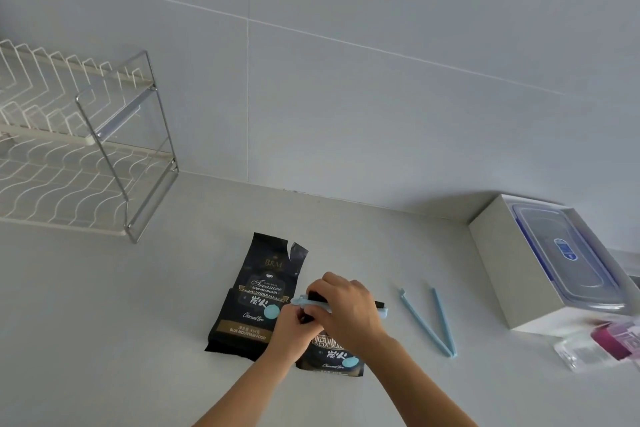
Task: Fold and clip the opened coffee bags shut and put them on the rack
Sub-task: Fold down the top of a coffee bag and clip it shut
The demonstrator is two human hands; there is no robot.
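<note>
Two black coffee bags lie on the grey counter. The left bag (258, 291) lies flat with its torn top open and pointing toward the wall. The right bag (332, 357) is partly under my hands, its top folded over. A light blue clip (313, 303) runs across that fold. My right hand (346, 305) presses down on the clip and fold. My left hand (292, 322) pinches the clip's left end. A second blue clip (433, 321) lies open in a V to the right. The white wire rack (69, 163) stands at the far left.
A white box (502, 274) holding a clear lidded container (571, 253) sits at the right against the wall. A small clear and magenta package (602, 347) lies in front of it. Grey tiled wall runs behind the counter.
</note>
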